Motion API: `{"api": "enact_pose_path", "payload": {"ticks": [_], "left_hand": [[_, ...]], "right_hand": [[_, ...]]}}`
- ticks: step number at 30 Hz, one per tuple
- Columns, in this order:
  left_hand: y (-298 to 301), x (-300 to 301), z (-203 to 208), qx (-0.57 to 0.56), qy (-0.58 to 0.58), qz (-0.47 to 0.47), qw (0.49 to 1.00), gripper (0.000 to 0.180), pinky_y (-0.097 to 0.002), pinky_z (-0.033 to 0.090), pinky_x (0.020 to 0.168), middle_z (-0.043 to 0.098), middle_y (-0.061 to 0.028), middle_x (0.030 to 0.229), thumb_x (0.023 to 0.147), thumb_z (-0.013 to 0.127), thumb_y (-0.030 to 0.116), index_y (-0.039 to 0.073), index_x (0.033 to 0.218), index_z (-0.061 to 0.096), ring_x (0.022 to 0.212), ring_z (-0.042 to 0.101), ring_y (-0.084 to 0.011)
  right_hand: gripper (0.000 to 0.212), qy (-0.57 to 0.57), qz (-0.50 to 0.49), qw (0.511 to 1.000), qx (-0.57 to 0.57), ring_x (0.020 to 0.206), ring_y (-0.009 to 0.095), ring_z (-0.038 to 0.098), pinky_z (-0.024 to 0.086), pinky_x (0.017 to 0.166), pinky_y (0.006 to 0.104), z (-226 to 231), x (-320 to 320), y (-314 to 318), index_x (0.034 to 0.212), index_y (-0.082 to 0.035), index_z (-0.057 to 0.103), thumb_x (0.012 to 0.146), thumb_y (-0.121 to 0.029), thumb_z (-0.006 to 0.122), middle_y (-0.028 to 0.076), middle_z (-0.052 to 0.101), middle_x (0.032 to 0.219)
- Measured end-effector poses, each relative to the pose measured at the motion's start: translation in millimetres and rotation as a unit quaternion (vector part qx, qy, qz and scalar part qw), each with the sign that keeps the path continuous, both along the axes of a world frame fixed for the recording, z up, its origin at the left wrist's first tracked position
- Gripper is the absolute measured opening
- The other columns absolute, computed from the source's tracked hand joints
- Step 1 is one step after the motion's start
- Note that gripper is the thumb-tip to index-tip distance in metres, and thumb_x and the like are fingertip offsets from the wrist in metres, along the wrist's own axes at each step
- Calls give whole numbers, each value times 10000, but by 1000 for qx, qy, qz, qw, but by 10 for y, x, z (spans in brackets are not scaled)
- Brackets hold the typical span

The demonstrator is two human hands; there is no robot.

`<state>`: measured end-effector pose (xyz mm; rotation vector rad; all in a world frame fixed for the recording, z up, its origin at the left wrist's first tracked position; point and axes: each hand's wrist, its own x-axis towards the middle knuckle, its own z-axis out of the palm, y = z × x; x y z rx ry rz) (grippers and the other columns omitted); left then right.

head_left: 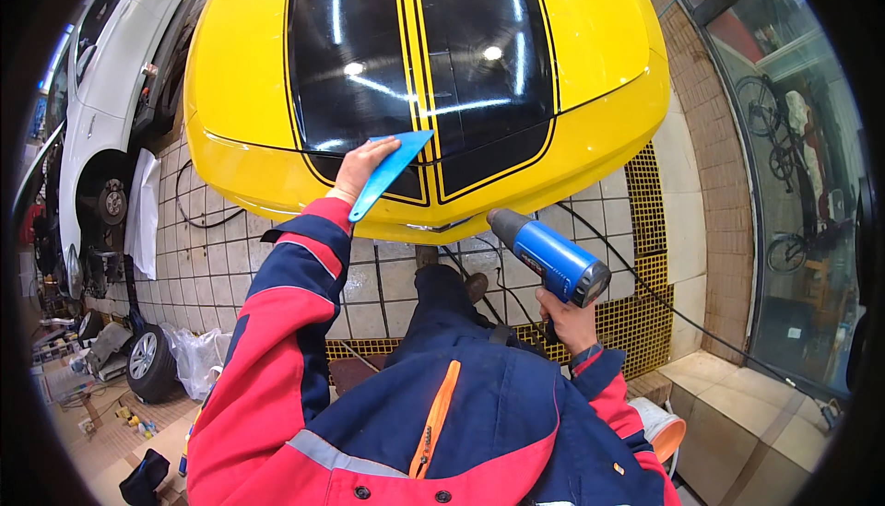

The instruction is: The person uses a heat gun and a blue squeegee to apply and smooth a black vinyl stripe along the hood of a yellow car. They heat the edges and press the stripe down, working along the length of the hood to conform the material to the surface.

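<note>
A white bucket with an orange inside stands at lower right. The right hand grips a blue heat gun with a dark nozzle, just before the bumper; the left hand pinches a flat blue plastic squeegee over the nose of a glossy yellow car with black stripes. A black cable crosses the tiled floor and yellow grating. Leftward are a silver-rimmed wheel and a white car.
</note>
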<state>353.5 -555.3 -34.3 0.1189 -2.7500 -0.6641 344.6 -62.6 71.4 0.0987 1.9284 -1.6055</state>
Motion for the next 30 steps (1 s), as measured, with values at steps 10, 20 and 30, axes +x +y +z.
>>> {"api": "enact_pose_path", "payload": {"ticks": [10, 20, 30], "left_hand": [[994, 1049, -343, 243, -70, 95, 963, 196, -357, 607, 795, 815, -133, 1022, 963, 792, 82, 32, 1151, 807, 877, 784, -246], [1442, 1821, -437, 730, -8, 422, 538, 760, -445, 616, 858, 670, -163, 1118, 940, 802, 588, -30, 1313, 566, 878, 706, -268], [470, 1474, -285, 724, 81, 279, 626, 438, -406, 593, 928, 635, -97, 1240, 975, 635, 76, 59, 1410, 591, 1097, 654, -205]], "right_hand": [[221, 14, 22, 1000, 4, 657, 120, 667, 547, 599, 280, 145, -65, -132, 1040, 21, 672, 931, -77, 836, 50, 709, 813], [216, -8, 68, 998, -17, 641, 134, 661, 534, 596, 285, 59, -121, -592, 1031, 12, 683, 921, -91, 836, 52, 697, 787], [214, 34, 85, 996, 16, 633, 119, 658, 528, 573, 287, 194, 0, -1284, 1020, 9, 684, 923, -110, 834, 42, 695, 784]]}}
